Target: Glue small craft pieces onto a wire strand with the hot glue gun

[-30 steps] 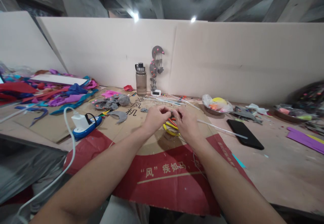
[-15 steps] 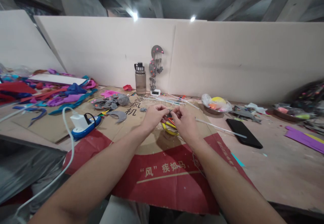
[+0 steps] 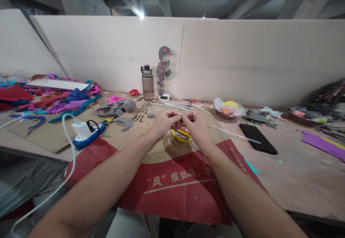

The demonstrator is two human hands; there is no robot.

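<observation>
My left hand (image 3: 165, 123) and my right hand (image 3: 198, 126) meet over the cardboard sheet (image 3: 151, 152), fingertips pinched close together. Between them is a small dark grey piece, mostly covered by the fingers, so its kind does not show. Just below the fingers lies a tool with yellow handles (image 3: 181, 136), partly hidden by my right hand. A thin cord (image 3: 204, 161) runs down from there past my right wrist. To the left of my hands are a small grey scrap (image 3: 151, 115) and a grey felt crescent (image 3: 123, 123).
A water bottle (image 3: 147, 83) stands at the back beside a hanging grey moon ornament (image 3: 165, 53). Left are a blue power strip (image 3: 88, 137) with a white cable and heaped coloured felt (image 3: 67, 105). Right are a black phone (image 3: 257, 139), a clear stick (image 3: 234, 134) and a bowl (image 3: 229, 115).
My fingertips have come closer together and cover more of the small grey piece. The whole view has shifted slightly; the things on the table stay in place.
</observation>
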